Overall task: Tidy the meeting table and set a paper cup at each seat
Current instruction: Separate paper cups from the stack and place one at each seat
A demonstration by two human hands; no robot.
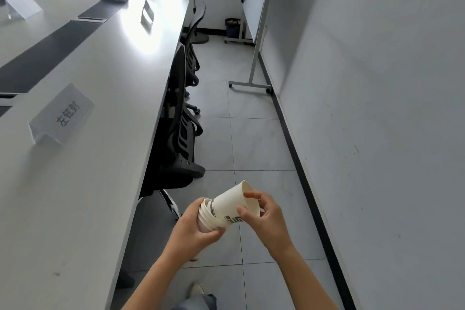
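— Where do we have the cups just now?

— Off the meeting table (105,133), out past its long edge and over the floor, near the closest chair (180,118). Our left hand (195,230) is wrapped round the stack of paper cups (206,216), fingers curled under it. Our right hand (263,218) pinches the innermost cup (230,205) at its open rim, with the thumb on the outer wall and the forefinger hooked over the lip. That cup stands about half out of the stack.

— How will it handle?

— Light and thin-walled, we'd say, and a hard squeeze would likely dent it. The rolled rim is the stiffest part, so our hold there seems sound. A slight twist should free it if the cups cling. On the table we'd set it down by the side wall, held low, so it doesn't tip.

— What can't we make out?

— The stack's base is buried in our left palm, so we can't count the cups. No cup shows on the part of the table we see, but its near end is cut off. The name card (61,114) by the closest chair is readable. Those farther along the table are blurred.
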